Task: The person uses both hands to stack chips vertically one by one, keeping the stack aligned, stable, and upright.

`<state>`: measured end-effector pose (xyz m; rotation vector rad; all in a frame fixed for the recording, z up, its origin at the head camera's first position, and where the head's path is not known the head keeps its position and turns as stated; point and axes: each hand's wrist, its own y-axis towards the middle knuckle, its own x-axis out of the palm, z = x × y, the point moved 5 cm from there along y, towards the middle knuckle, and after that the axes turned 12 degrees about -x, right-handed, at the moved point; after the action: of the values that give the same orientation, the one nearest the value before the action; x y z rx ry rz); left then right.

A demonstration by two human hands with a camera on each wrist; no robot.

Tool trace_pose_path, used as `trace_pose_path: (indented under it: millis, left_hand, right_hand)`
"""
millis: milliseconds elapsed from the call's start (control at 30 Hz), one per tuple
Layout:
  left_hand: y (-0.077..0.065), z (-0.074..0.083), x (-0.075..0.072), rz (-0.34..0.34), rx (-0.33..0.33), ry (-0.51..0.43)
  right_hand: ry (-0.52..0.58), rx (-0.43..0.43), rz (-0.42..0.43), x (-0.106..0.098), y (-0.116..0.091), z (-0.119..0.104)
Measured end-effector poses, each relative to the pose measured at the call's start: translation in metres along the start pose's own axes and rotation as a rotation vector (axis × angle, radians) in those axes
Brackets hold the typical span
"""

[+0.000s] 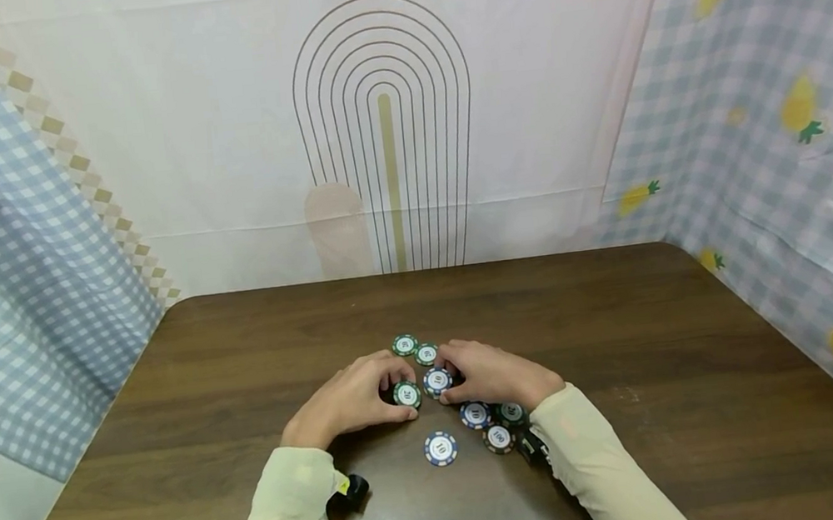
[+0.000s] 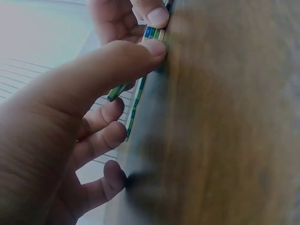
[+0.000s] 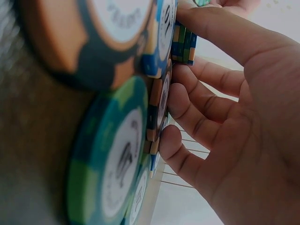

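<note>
My left hand (image 1: 354, 396) pinches a green poker chip (image 1: 407, 394) marked 20 between thumb and fingers, and the chip tilts in the left wrist view. Just to its right, my right hand (image 1: 495, 374) grips a short stack of poker chips (image 3: 183, 44) by its sides; a blue chip (image 1: 437, 382) tops it. Both hands are low over the table, their fingertips close together. Two green chips (image 1: 405, 345) lie just beyond them. Under and beside the right wrist are a blue chip (image 1: 475, 414), a black-edged chip (image 1: 499, 439) marked 100 and a green chip (image 1: 511, 412).
A single blue chip (image 1: 440, 448) marked 10 lies nearer me on the brown wooden table (image 1: 179, 450). Black wrist gear (image 1: 352, 494) hangs below my left sleeve. A white patterned cloth (image 1: 225, 144) stands behind the table, with checked cloth (image 1: 770, 176) at the sides.
</note>
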<state>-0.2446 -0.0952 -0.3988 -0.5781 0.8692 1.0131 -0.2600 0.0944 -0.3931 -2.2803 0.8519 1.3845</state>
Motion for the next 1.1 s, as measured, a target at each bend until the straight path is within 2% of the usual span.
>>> trace_pose_path:
  millis: [300,500,667,867,1100]
  left_hand:
    - [0.004,0.002,0.002,0.099,-0.012,-0.021]
    - [0.011,0.006,0.005,0.102,0.030,-0.194]
    - [0.014,0.007,0.009,0.084,-0.024,-0.285]
    - [0.016,0.009,0.013,0.109,-0.097,-0.277]
    - [0.015,0.012,0.017,0.200,-0.118,-0.215]
  right_hand:
    - [0.010,0.003,-0.003,0.000,0.000,-0.001]
    - [0.021,0.015,-0.007,0.000,0.001,0.000]
    - [0.023,0.021,-0.010,0.001,0.001,0.000]
    - [0.014,0.004,-0.005,0.001,0.000,0.002]
    - [0.013,0.009,-0.013,0.001,0.000,0.001]
